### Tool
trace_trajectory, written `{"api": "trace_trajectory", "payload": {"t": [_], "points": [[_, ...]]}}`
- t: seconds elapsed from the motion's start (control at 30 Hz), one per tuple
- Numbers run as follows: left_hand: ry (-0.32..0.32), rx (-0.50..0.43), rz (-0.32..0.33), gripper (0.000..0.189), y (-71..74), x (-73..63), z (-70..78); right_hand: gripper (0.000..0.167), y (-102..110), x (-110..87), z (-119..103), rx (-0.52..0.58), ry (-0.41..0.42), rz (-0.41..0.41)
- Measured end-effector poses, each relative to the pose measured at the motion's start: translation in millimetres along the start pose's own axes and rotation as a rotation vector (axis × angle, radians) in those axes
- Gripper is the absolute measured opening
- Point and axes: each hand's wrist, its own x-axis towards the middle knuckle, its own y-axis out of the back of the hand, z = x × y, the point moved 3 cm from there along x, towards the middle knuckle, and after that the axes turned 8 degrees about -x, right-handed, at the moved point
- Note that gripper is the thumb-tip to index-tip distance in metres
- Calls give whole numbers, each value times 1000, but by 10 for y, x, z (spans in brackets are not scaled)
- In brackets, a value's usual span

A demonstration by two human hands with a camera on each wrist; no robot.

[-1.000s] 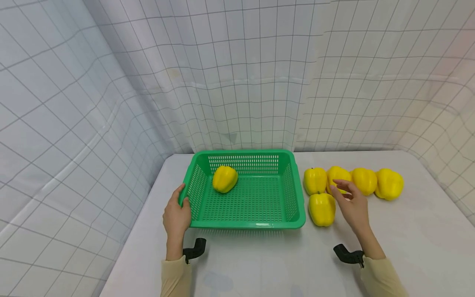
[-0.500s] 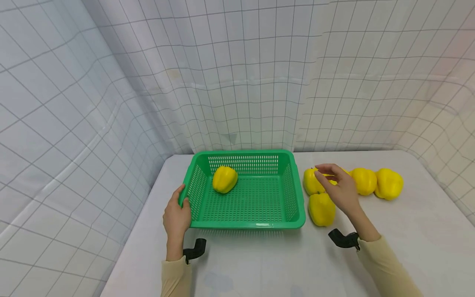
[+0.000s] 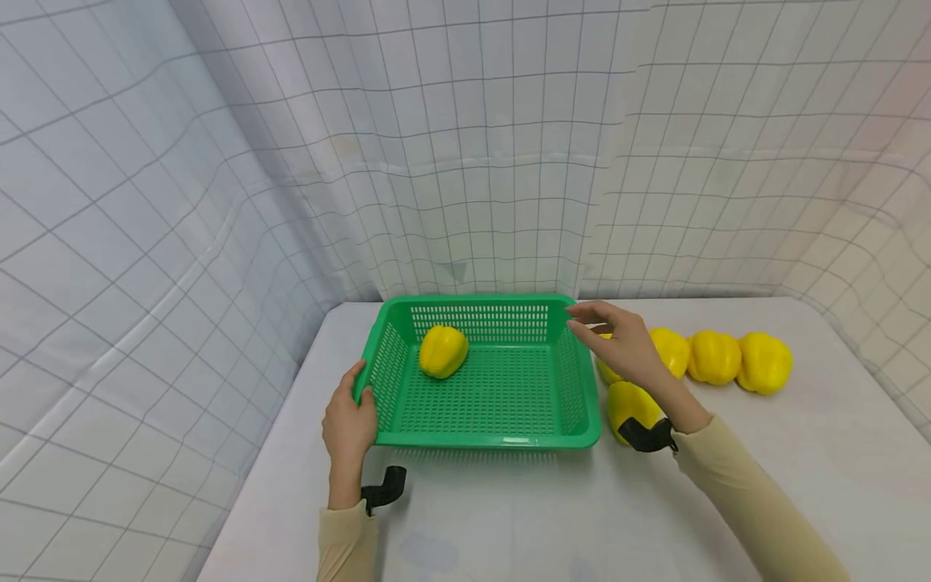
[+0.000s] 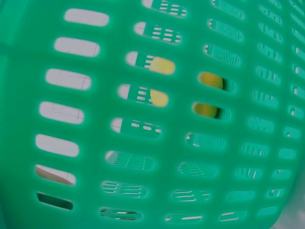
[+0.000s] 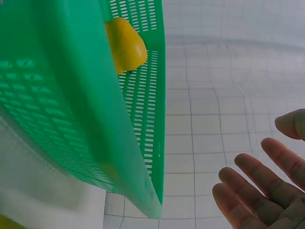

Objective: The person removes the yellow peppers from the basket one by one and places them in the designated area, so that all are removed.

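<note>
A green plastic basket [image 3: 487, 440] stands on the table, with one yellow bell pepper [image 3: 444, 352] lying inside at the left. My left hand [image 3: 351, 420] grips the basket's left rim, thumb on the inner side. Over the basket's far right corner hovers my right hand [image 3: 621, 343], holding nothing, its fingers spread apart in the right wrist view. Beneath that hand and arm, two bell peppers beside the basket are partly covered; the nearer pepper [image 3: 629, 404] shows more. Through the slots in the left wrist view, the pepper [image 4: 162, 66] appears in pieces.
More yellow bell peppers make a row to the right: one pepper [image 3: 669, 352] near the right wrist, a middle pepper [image 3: 715, 357] and an end pepper [image 3: 764, 362]. White gridded cloth [image 3: 473, 162] hangs behind and at both sides of the white table [image 3: 494, 517].
My right hand has moved left and away from me, from above the peppers to the basket's far right corner. The left hand keeps its hold on the rim. The peppers have stayed put.
</note>
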Motion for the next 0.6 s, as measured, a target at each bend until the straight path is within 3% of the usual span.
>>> {"api": "trace_trajectory", "payload": {"t": [0.43, 0.6], "points": [[0, -2, 4, 43, -1, 5, 22, 38, -466, 325, -230, -52, 99, -280], [-3, -2, 9, 43, -2, -1, 14, 45, -634, 440, -295, -55, 94, -379]]}}
